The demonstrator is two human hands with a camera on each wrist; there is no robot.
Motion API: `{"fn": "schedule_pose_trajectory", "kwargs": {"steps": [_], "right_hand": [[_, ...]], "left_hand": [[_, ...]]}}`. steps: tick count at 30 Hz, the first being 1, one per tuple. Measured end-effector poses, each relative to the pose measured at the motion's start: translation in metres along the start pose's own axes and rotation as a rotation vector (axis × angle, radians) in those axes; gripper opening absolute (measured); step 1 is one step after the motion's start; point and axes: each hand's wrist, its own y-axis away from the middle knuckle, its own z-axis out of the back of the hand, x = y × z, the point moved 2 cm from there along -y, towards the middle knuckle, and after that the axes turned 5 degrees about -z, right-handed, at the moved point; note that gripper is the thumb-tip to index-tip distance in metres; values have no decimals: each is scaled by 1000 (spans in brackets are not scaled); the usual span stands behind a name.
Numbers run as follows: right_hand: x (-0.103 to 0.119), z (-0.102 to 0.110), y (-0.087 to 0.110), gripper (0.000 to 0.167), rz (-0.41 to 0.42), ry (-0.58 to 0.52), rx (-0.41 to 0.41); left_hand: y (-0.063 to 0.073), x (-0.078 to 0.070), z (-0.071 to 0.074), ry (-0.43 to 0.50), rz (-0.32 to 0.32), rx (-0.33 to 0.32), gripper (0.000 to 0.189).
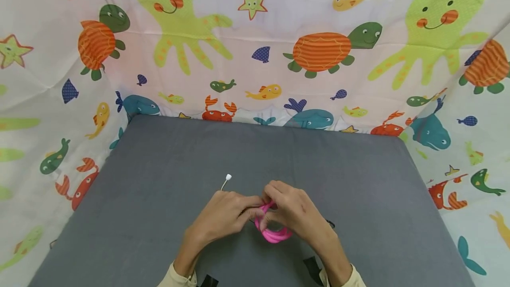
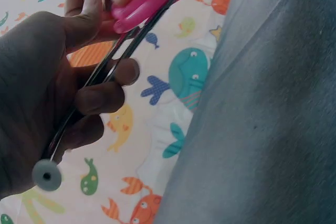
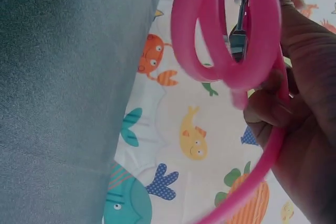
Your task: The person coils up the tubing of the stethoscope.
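Observation:
A stethoscope with pink tubing (image 1: pixel 275 235) is between the two hands above the grey surface. My left hand (image 1: pixel 223 216) has its fingers curled round the thin metal ear tubes (image 2: pixel 116 56). A pale round ear tip (image 2: pixel 47 176) sticks out below that hand in the left wrist view; in the head view a white ear tip (image 1: pixel 228 176) points away past the knuckles. My right hand (image 1: pixel 296 211) grips the pink tubing, which is bent into loops (image 3: pixel 184 24) in the right wrist view. One length of tube (image 3: pixel 247 192) hangs down from its fingers. Both hands' fingertips meet at the loops.
A grey cloth-covered table (image 1: pixel 159 158) lies under the hands. A white curtain (image 1: pixel 255 79) printed with sea animals encloses its back and sides. Beside the right wrist a small black curved piece (image 1: pixel 330 223) shows.

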Motion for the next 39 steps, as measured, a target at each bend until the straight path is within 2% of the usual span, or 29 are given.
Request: {"fn": "schedule_pose_trajectory", "kwargs": {"steps": [4, 8, 11, 13, 15, 18, 19, 21, 26, 28, 31, 35, 39], "right_hand": [[2, -1, -1, 60, 40, 43, -23], [2, -1, -2, 61, 21, -2, 12], [-3, 1, 2, 59, -42, -100, 73], [-9, 5, 5, 52, -112, -197, 106], [-15, 9, 9, 38, -171, -321, 123], [-25, 13, 14, 6, -217, -493, 114], [-27, 14, 16, 4, -223, -533, 109], [-31, 15, 19, 16, -219, -570, 91], [-35, 13, 32, 22, -269, -513, 23], [-35, 11, 37, 24, -293, -470, 9], [-33, 5, 41, 30, -287, -415, -9], [-24, -3, 45, 31, -313, -406, -15], [-12, -10, 51, 30, -355, -419, -32]], "left_hand": [[-2, -1, -2, 6, 17, -21, 15], [-1, 0, -1, 45, 14, -30, 11], [-1, 1, 0, 77, -1, -22, 11], [-1, 1, 1, 120, -12, -23, 14], [0, 2, 2, 175, -13, -40, 17], [2, 2, 4, 252, -27, -75, 21], [3, 2, 5, 266, -32, -87, 21], [3, 2, 8, 292, -35, -115, 21], [5, 4, 17, 332, -4, -222, 17], [5, 4, 20, 335, 14, -241, 16], [4, 4, 21, 337, 38, -242, 16], [4, 4, 20, 348, 76, -268, 20], [5, 7, 24, 300, 109, -357, 24]]}}
